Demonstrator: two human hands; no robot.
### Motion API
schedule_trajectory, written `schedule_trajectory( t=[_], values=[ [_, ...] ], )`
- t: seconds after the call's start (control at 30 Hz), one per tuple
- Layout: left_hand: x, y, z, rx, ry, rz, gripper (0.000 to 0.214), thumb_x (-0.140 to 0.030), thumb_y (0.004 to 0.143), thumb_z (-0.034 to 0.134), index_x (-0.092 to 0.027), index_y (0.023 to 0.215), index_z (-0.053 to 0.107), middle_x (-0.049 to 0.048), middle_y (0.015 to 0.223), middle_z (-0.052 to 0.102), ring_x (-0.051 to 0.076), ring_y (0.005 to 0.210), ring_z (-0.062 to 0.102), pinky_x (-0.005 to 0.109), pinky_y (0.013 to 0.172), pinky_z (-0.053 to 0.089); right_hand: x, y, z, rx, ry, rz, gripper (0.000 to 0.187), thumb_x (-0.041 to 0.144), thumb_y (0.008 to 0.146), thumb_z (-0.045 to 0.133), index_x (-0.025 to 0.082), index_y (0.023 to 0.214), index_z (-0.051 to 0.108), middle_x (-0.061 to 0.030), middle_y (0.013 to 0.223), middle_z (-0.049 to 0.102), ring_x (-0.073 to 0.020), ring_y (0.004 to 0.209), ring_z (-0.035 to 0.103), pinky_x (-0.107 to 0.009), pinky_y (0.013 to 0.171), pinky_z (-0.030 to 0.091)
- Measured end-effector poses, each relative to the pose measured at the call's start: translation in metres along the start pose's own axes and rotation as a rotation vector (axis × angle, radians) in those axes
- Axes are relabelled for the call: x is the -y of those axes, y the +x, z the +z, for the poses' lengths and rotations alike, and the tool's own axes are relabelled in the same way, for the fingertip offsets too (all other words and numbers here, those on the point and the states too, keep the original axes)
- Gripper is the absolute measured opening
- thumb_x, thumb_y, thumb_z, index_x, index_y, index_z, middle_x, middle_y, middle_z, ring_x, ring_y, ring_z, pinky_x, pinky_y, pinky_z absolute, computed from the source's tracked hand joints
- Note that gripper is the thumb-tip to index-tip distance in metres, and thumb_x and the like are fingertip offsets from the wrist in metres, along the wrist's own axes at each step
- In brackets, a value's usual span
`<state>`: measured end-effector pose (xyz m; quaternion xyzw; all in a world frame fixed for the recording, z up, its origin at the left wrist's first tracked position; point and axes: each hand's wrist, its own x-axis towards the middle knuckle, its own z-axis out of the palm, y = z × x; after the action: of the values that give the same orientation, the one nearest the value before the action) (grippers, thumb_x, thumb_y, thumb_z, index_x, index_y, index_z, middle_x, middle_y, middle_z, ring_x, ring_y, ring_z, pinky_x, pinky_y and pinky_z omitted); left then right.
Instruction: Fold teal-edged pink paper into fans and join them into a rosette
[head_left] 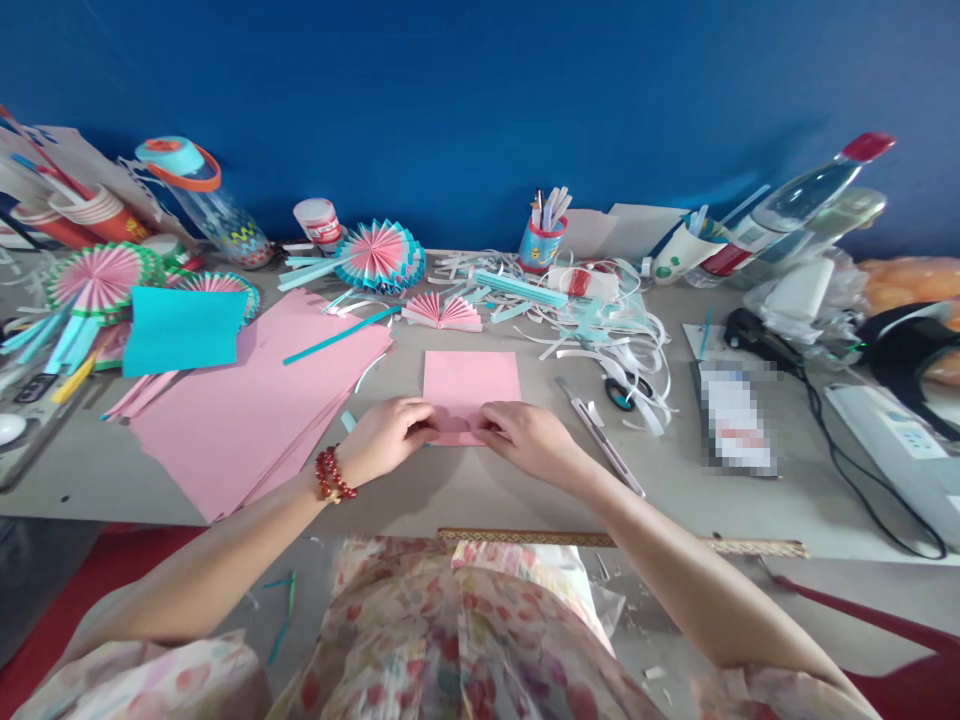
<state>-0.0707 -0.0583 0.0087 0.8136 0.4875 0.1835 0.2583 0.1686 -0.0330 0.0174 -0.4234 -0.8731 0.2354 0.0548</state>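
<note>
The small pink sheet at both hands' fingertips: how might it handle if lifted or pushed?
The small pink sheet looks thin, so it's probably light and apt to bend. Its far part lies flat on the table, so it would likely slide rather than roll if pushed.

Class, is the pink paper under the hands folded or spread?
Mostly spread: the pink paper lies flat farther back; near edge, cannot tell.

Soft light casts faint shadows on the pink square [471, 378] and the wall [480, 110]. Wide-angle distortion leans the red-capped bottle [796, 205] outward. Blocky pixels hide a patch at right.
</note>
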Motion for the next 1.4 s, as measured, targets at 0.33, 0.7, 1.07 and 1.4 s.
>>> schedule_trajectory(
  t=[0.33, 0.7, 1.07, 1.4],
  values=[
    [0.001, -0.004, 0.003, -0.002, 0.030, 0.054, 0.010, -0.016, 0.092, 0.059, -0.019, 0.082, 0.060, 0.0008, 0.082, 0.062, 0.016, 0.081, 0.058, 0.026, 0.070, 0.042, -0.002, 0.003, -0.001, 0.003, 0.010, -0.002, 0.010, 0.021, 0.092, 0.054, 0.021, 0.089, 0.063, -0.0015, 0.087, 0.070, -0.0148, 0.076, 0.059, -0.023, 0.061, 0.029],
    [0.001, -0.008, 0.006, -0.027, -0.001, 0.064, 0.011, -0.014, 0.092, 0.057, -0.018, 0.082, 0.058, 0.0016, 0.084, 0.061, 0.017, 0.085, 0.057, 0.027, 0.074, 0.042, -0.005, 0.003, 0.000, -0.006, 0.004, -0.011, 0.008, 0.023, 0.092, 0.056, 0.021, 0.089, 0.064, -0.0017, 0.086, 0.070, -0.0155, 0.077, 0.059, -0.024, 0.062, 0.029],
    [0.004, -0.011, 0.010, -0.016, 0.058, 0.086, 0.014, -0.020, 0.096, 0.050, -0.019, 0.085, 0.059, 0.0037, 0.086, 0.061, 0.019, 0.086, 0.057, 0.030, 0.075, 0.044, -0.003, 0.002, -0.003, 0.012, 0.038, -0.002, 0.008, 0.021, 0.091, 0.056, 0.021, 0.090, 0.064, -0.0021, 0.087, 0.070, -0.0157, 0.078, 0.059, -0.024, 0.063, 0.030],
    [0.007, -0.012, 0.012, 0.002, 0.121, 0.122, 0.018, -0.024, 0.099, 0.047, -0.018, 0.086, 0.057, 0.0046, 0.090, 0.060, 0.020, 0.087, 0.055, 0.032, 0.076, 0.043, -0.021, -0.010, -0.016, 0.020, -0.011, -0.023, 0.013, 0.024, 0.092, 0.057, 0.020, 0.080, 0.062, -0.0004, 0.076, 0.064, -0.0148, 0.072, 0.055, -0.024, 0.062, 0.028]
  ],
)
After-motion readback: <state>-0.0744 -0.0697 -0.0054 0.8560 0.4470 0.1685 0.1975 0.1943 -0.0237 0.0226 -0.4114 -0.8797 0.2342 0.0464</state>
